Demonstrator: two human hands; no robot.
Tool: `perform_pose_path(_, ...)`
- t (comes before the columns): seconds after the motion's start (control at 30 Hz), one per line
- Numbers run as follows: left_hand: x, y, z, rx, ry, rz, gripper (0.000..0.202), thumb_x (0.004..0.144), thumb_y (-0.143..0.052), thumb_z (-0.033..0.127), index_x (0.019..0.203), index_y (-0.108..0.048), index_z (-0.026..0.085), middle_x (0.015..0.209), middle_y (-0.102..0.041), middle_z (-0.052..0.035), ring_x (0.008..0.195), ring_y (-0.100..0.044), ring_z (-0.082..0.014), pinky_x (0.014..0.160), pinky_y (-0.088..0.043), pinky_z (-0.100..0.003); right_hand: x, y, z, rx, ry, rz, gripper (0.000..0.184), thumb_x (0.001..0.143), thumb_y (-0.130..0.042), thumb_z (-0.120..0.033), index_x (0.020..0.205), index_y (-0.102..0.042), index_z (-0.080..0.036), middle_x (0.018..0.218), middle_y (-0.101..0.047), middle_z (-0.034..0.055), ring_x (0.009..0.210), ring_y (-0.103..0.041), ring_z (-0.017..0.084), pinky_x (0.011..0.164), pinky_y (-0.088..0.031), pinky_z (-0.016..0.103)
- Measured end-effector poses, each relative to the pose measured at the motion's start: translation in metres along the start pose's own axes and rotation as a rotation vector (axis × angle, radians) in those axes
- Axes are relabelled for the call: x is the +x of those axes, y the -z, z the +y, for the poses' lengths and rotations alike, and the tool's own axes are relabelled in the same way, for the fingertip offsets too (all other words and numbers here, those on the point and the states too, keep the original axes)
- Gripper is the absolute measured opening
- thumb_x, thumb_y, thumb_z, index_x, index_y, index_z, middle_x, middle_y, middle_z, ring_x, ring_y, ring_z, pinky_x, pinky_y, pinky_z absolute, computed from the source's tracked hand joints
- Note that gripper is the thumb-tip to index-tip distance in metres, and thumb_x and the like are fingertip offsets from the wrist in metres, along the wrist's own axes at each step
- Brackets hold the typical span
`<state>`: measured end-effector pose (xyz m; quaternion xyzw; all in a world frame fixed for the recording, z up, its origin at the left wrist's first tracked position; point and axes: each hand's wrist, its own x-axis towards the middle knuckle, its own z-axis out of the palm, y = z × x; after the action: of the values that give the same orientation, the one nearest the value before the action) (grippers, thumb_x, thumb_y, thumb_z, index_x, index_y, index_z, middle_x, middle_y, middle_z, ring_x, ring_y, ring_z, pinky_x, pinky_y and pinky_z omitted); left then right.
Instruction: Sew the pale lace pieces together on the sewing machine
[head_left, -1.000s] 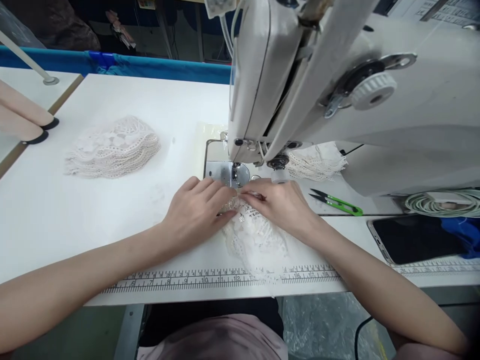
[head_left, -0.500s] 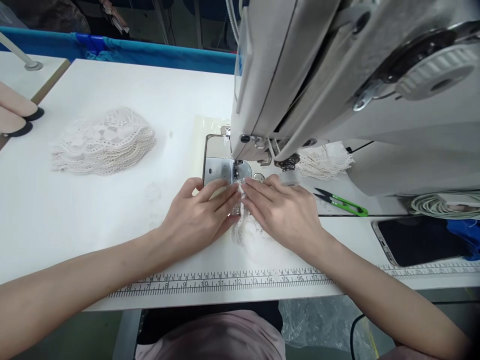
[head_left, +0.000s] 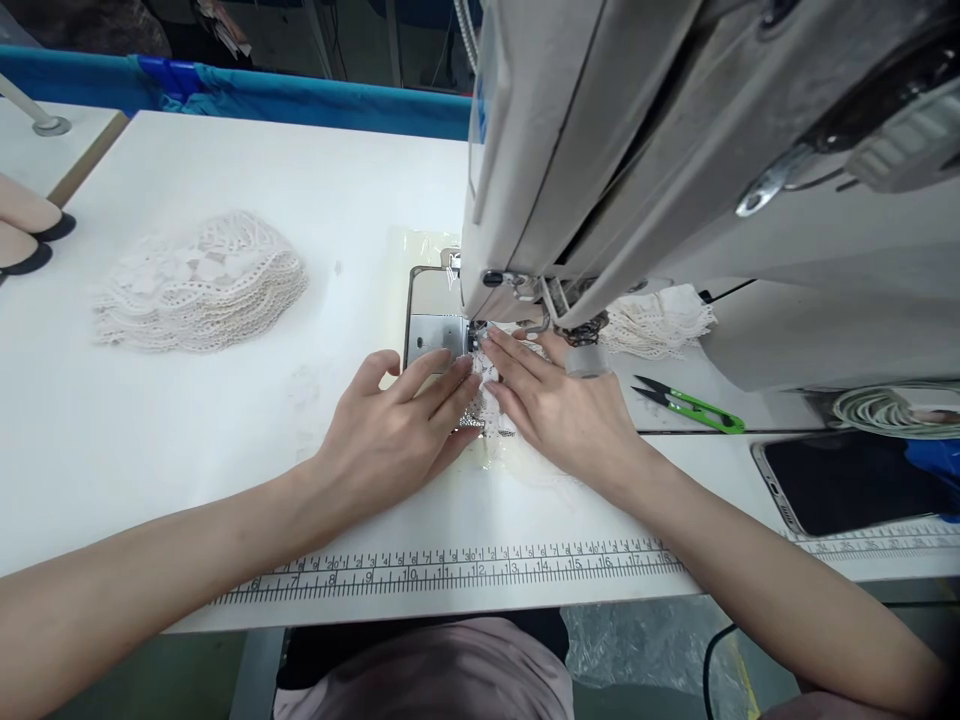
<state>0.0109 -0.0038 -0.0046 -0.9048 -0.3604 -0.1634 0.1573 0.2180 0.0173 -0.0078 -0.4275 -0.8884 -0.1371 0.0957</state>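
Note:
A narrow piece of white lace [head_left: 491, 405] lies on the metal plate [head_left: 437, 330] of the sewing machine [head_left: 570, 150], at the presser foot [head_left: 475, 338]. My left hand [head_left: 405, 420] rests flat along the lace's left edge, fingers stretched toward the foot. On the other side, my right hand [head_left: 562, 410] presses the lace down with extended fingers, its fingertips just right of the foot. Both palms face down, and neither hand grips anything. Parts of the lace are hidden under the fingers.
A stack of white lace pieces [head_left: 206, 285] lies at the left. More lace [head_left: 660, 320] sits behind the machine head. Green thread snips [head_left: 694, 408], a phone [head_left: 847, 485] and a coiled cord [head_left: 896, 410] are at the right. A printed ruler [head_left: 450, 572] runs along the front edge.
My right hand has slid forward toward the presser foot, and the lace has moved forward with it. My left hand has stayed nearly in place. The view has shifted slightly.

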Motion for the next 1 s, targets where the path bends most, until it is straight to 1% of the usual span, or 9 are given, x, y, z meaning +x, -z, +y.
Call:
perform_pose_path(0.13,0.0000,0.0009,0.0007,0.007,0.004,-0.004,0.029,0.100,-0.049,0.031,0.117,-0.065,0.014,0.124,-0.069,-0.0055,0.118,-0.061,-0.0225,0.084,-0.039,-0.041,0.0001,-0.0009,0.0005,0.002,-0.002,0.000,0.040,0.102,-0.040,-0.033,0.132,-0.059,-0.013,0.128,-0.067,0.0064,0.109,-0.058,0.027,0.093,-0.041,0.041)
perform_pose_path(0.37,0.0010,0.0011,0.0037,0.033,0.019,0.005,0.029,0.100,-0.050,0.031,0.118,-0.064,0.014,0.122,-0.070,-0.0063,0.118,-0.060,-0.0219,0.084,-0.038,-0.040,-0.0008,-0.0009,0.0010,0.012,0.005,-0.021,0.042,0.103,-0.036,-0.033,0.130,-0.061,-0.012,0.124,-0.069,0.0096,0.111,-0.057,0.026,0.096,-0.040,0.040)
perform_pose_path(0.63,0.0015,0.0004,0.0038,0.039,0.024,0.012,0.028,0.099,-0.051,0.031,0.118,-0.063,0.015,0.120,-0.070,-0.0069,0.118,-0.060,-0.0215,0.085,-0.038,-0.040,-0.0002,-0.0008,0.0017,0.025,0.001,-0.017,0.041,0.103,-0.038,-0.033,0.131,-0.060,-0.013,0.118,-0.071,0.0105,0.113,-0.056,0.026,0.097,-0.040,0.040)
perform_pose_path(0.8,0.0023,0.0002,0.0024,0.020,0.033,-0.009,0.029,0.098,-0.051,0.031,0.120,-0.063,0.017,0.122,-0.070,-0.0080,0.119,-0.060,-0.0235,0.086,-0.039,-0.041,0.0007,-0.0014,0.0033,0.037,0.003,0.014,0.039,0.102,-0.041,-0.032,0.129,-0.062,-0.013,0.114,-0.073,0.0111,0.113,-0.058,0.027,0.096,-0.040,0.042)
perform_pose_path(1.0,0.0038,-0.0018,0.0004,-0.031,0.054,0.006,0.030,0.097,-0.053,0.031,0.121,-0.064,0.017,0.122,-0.069,-0.0098,0.117,-0.060,-0.0266,0.086,-0.041,-0.042,0.0029,-0.0017,0.0073,0.060,0.007,0.034,0.036,0.101,-0.043,-0.031,0.126,-0.064,-0.016,0.109,-0.074,0.0099,0.110,-0.059,0.027,0.099,-0.036,0.044)
